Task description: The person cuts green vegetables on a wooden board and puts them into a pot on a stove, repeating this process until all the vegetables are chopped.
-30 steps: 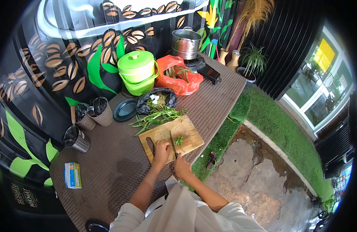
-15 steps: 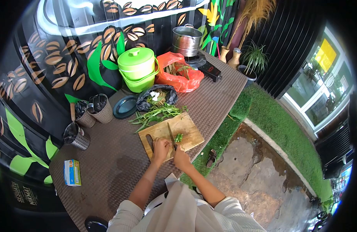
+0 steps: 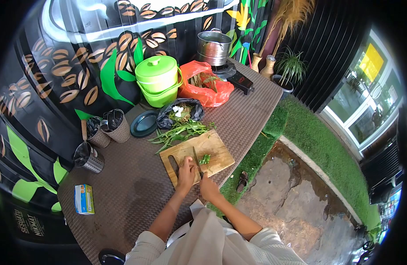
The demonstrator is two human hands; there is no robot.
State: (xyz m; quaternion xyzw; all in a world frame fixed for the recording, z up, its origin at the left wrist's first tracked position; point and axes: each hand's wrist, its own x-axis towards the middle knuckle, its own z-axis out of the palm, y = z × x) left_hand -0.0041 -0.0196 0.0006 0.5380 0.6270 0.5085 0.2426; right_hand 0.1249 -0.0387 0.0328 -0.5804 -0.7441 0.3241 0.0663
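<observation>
A wooden cutting board [image 3: 220, 151] lies at the table's near right edge. My right hand [image 3: 209, 187] is closed round the handle of a knife [image 3: 196, 158], whose blade points away over the board. Just left of the blade, my left hand [image 3: 186, 173] rests on the board with bent fingers pressed together; what they hold is too small to make out. Chopped greens [image 3: 205, 159] lie in a small heap right of the blade. Beyond the board are long leafy stems [image 3: 179, 134], beside a black plastic bag [image 3: 193, 108] with scraps in it.
On the woven brown table [image 3: 124, 176] stand a green lidded bucket [image 3: 157, 73], a red plastic bag [image 3: 216, 95], a metal pot [image 3: 213, 48] on a stove [image 3: 242, 83], a dark plate [image 3: 144, 123], utensil holders [image 3: 117, 128] and a small box [image 3: 84, 199].
The knife and my right hand have shifted slightly toward me on the board. The chopped greens look more spread out. The whole view has moved a little.
</observation>
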